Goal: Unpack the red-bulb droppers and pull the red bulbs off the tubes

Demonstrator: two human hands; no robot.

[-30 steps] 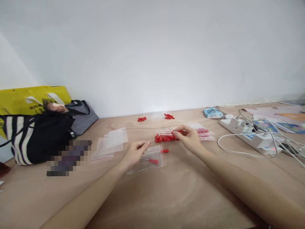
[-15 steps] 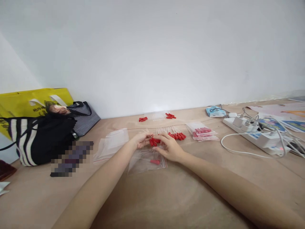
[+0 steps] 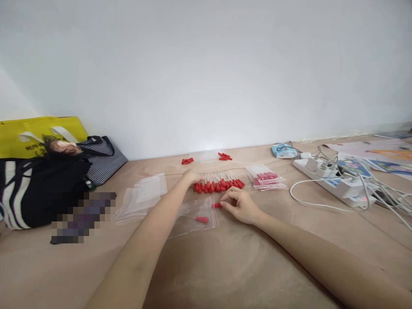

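A row of red-tipped clear droppers (image 3: 219, 184) lies on the brown table. My left hand (image 3: 190, 176) reaches to the row's left end; its fingers are mostly hidden behind the hand. My right hand (image 3: 240, 205) pinches a single red dropper tip (image 3: 216, 205) at the right edge of a clear zip bag (image 3: 193, 216). Inside that bag lies one red-tipped dropper (image 3: 202, 219).
Empty zip bags (image 3: 141, 197) lie to the left, filled bags (image 3: 265, 178) to the right. A power strip (image 3: 334, 182) with plugs and white cables sits far right. Striped and yellow bags (image 3: 38, 180) stand at left. More red pieces (image 3: 222, 156) lie by the wall.
My left hand moved forward to the left end of the dropper row. My right hand drew back to the zip bag's edge with one red tip. The droppers now lie in a spread row.
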